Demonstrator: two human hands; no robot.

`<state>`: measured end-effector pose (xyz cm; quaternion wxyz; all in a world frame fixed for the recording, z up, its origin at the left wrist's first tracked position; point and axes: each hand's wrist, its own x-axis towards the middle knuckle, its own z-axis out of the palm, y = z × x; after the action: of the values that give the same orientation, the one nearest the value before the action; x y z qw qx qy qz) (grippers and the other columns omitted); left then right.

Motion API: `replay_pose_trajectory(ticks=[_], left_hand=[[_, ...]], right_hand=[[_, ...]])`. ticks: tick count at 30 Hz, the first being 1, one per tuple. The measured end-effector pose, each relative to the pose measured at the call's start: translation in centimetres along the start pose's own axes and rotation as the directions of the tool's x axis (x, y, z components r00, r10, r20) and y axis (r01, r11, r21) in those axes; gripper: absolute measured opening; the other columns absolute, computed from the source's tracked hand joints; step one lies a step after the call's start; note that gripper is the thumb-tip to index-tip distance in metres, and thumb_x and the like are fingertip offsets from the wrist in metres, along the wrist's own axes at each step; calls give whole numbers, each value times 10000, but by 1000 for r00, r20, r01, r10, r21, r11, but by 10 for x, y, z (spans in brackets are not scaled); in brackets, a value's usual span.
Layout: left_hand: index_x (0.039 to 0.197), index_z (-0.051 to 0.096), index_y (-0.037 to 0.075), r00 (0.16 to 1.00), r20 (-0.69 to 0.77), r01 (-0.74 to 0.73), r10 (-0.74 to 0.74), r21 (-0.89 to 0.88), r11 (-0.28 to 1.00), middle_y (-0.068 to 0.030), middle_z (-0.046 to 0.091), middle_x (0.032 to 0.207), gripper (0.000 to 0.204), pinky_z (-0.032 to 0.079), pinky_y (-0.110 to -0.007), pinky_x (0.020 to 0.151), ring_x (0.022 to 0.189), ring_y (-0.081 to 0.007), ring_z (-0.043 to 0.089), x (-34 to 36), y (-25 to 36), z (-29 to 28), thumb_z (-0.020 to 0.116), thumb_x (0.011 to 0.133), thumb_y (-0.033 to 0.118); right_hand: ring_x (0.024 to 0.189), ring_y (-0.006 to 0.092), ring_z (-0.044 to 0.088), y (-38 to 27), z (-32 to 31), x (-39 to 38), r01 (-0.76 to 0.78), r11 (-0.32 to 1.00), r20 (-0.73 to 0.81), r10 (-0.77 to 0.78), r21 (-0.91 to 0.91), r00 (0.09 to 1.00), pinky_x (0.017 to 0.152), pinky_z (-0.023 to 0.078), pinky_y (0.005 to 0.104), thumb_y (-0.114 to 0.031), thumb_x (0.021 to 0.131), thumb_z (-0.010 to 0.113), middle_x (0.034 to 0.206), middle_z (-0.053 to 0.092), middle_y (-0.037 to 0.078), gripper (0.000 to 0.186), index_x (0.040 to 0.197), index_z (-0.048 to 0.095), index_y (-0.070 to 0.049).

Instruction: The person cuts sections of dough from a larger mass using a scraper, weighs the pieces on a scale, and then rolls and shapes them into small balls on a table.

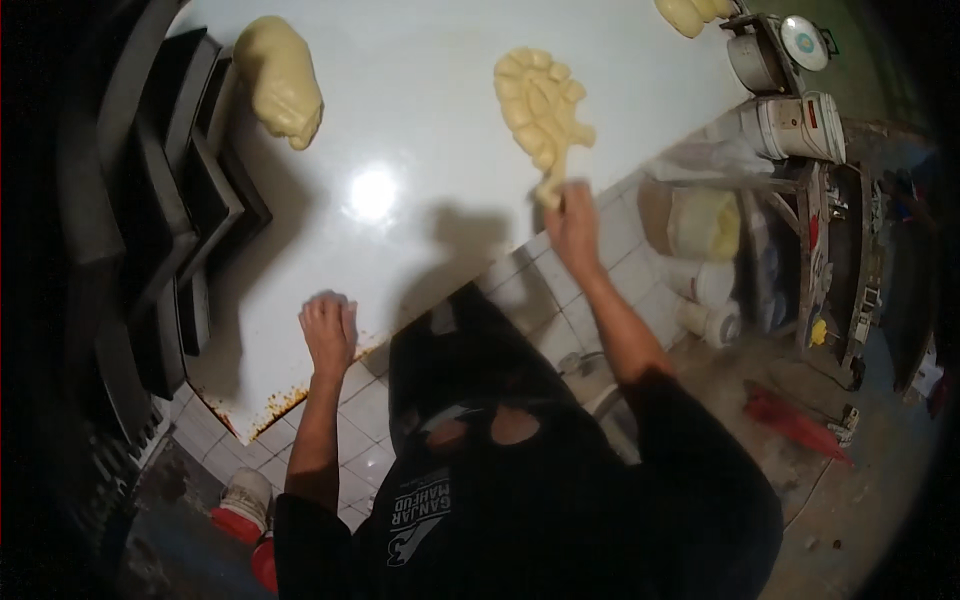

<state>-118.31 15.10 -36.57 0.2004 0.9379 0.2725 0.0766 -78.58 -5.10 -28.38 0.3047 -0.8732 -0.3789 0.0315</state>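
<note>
My right hand [572,228] is over the near edge of the white table [420,80], closed at the tail end of a pale yellow dough strip [553,178]. The strip runs up into a flat, curled cluster of dough pieces [535,100] on the tabletop. My fingers partly hide the strip's end. My left hand [328,328] rests on the table near its front edge, fingers curled down, with nothing visible in it. Far left of the cluster lies a large smooth dough lump [278,80].
Dark metal trays [205,200] are stacked along the table's left side. More dough [685,15] lies at the far right, near a pot [755,62] and a white bucket [800,127]. A wooden rack [815,230] stands on the right. Rust marks the table's near-left corner.
</note>
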Motion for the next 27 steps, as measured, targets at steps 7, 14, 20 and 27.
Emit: replay_pose_trajectory(ticks=[7,14,20,27], left_hand=[[962,634,47,984,-128,-121,123,25,992,-180,611,1046,272,439,-504,884,967,-387,569,74,-13,-20,800,833,220],[958,642,54,995,-101,-35,12,-231,972,-159,624,958,199,447,-506,891,964,-377,589,32,40,32,765,847,164],[932,632,75,846,-254,440,-470,-165,882,-142,609,1019,161,419,-488,891,1002,-354,543,122,31,10,718,914,208],[1155,648,-25,933,-22,338,-358,-279,899,-251,618,1054,223,528,-473,862,963,-412,611,72,-4,-11,618,963,84]], right_hand=[[1021,400,634,-33,98,-13,440,893,391,-372,-99,842,960,507,495,-127,850,713,1059,648,219,210,990,627,4],[1043,402,640,-60,157,-25,562,824,129,-566,68,814,987,501,469,-248,849,737,1114,667,207,399,1143,656,9],[923,381,619,-74,174,49,590,807,136,-585,6,799,828,484,494,-267,881,713,979,632,193,261,946,614,-35],[880,325,577,-22,153,31,807,532,358,-723,-258,591,794,469,472,-368,871,722,926,600,137,337,881,612,-50]])
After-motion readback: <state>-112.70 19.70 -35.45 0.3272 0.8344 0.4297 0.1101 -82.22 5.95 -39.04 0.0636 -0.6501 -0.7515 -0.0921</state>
